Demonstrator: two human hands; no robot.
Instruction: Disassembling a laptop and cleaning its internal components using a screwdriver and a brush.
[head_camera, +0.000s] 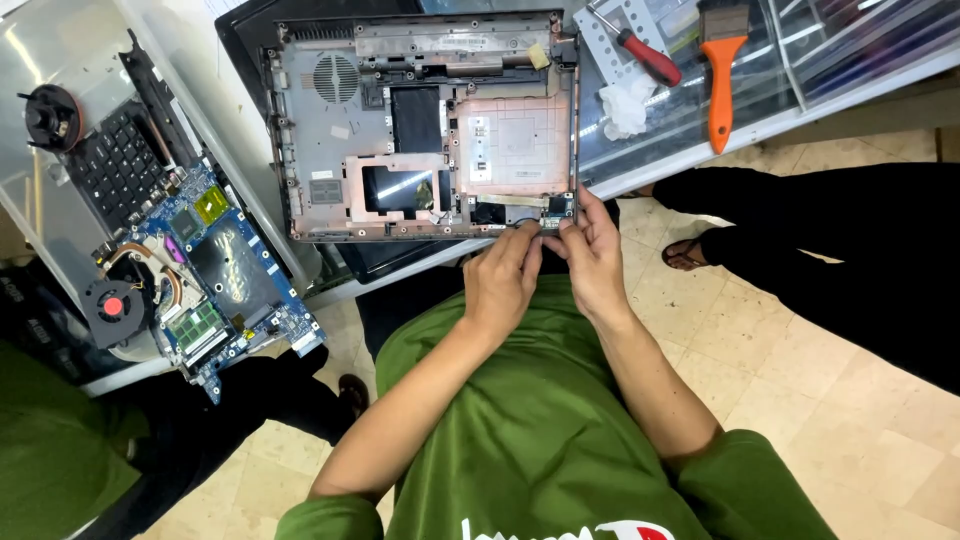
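Laptop shell: grey, gutted plastic laptop base (420, 125) lies flat on the glass counter (800, 60), near edge toward the person
Left hand: left hand (502, 280) pinches at the shell's near right corner, fingers curled
Right hand: right hand (592, 252) grips the same corner, touching the left
Beside: blue motherboard (215, 275) left; red-handled screwdriver (645, 55), orange brush (722, 70) right
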